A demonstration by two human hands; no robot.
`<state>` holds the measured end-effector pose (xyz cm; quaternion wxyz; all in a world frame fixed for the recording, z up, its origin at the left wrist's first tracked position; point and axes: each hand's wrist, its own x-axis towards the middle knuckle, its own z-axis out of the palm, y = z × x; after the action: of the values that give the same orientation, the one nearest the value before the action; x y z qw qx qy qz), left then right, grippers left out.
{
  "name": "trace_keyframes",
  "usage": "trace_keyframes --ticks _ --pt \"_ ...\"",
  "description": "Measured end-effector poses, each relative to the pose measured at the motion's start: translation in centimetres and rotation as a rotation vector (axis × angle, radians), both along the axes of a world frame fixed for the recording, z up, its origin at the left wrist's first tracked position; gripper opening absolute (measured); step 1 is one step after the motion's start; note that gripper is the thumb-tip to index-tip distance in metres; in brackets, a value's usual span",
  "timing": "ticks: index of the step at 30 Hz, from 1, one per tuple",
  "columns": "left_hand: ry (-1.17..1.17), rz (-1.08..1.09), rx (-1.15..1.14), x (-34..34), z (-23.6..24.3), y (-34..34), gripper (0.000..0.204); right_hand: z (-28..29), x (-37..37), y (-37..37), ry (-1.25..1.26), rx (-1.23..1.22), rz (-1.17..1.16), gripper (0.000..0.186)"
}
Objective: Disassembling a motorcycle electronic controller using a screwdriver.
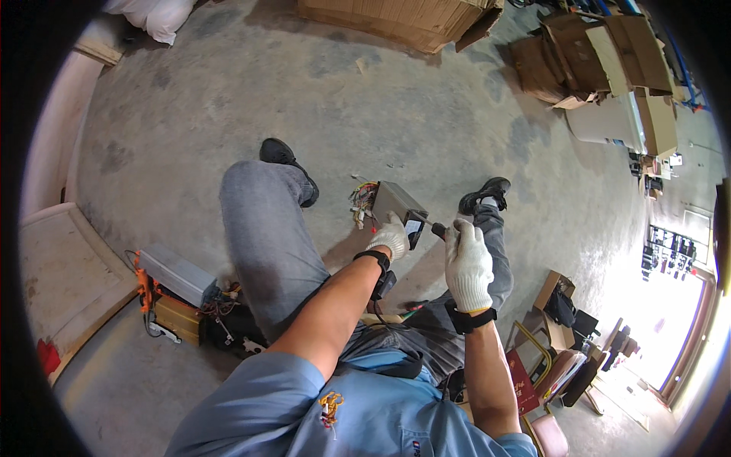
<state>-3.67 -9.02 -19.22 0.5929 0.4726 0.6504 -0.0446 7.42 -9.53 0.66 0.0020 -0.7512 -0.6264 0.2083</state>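
Note:
A grey metal computer power supply (397, 201) is between my knees, a bundle of coloured wires (364, 204) spilling from its left end. My left hand (391, 237), in a white knit glove, is closed on its near side, against the dark face with a pale label. In my right hand (467, 265), also gloved, is a screwdriver (437, 229) with a black handle. Its thin shaft points left at the right end of the power supply. I cannot see whether the tip sits in a screw.
Other metal power units (180, 274) with wires are piled beside my left leg, near a pale board (72, 270). A large cardboard box (396, 21) stands ahead on the concrete floor. More cartons (582, 57) are at far right, and an open small box (553, 308) lies at right.

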Motion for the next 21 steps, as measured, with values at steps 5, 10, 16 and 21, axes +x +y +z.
trace_keyframes --ticks 5,10,16,21 --pt "-0.046 0.039 -0.092 -0.3 -0.3 0.0 0.09 0.3 -0.4 0.1 -0.002 0.379 0.314 0.032" --pt "-0.036 0.035 -0.083 -0.1 -0.1 0.2 0.088 0.8 -1.2 0.2 0.099 0.24 0.069 0.032" --pt "-0.042 0.041 -0.076 -0.3 0.4 0.2 0.086 0.5 0.2 0.1 0.081 0.206 0.209 0.029" --pt "-0.048 0.047 -0.085 -0.4 0.6 0.2 0.087 0.5 -0.7 -0.1 0.083 0.383 0.298 0.025"
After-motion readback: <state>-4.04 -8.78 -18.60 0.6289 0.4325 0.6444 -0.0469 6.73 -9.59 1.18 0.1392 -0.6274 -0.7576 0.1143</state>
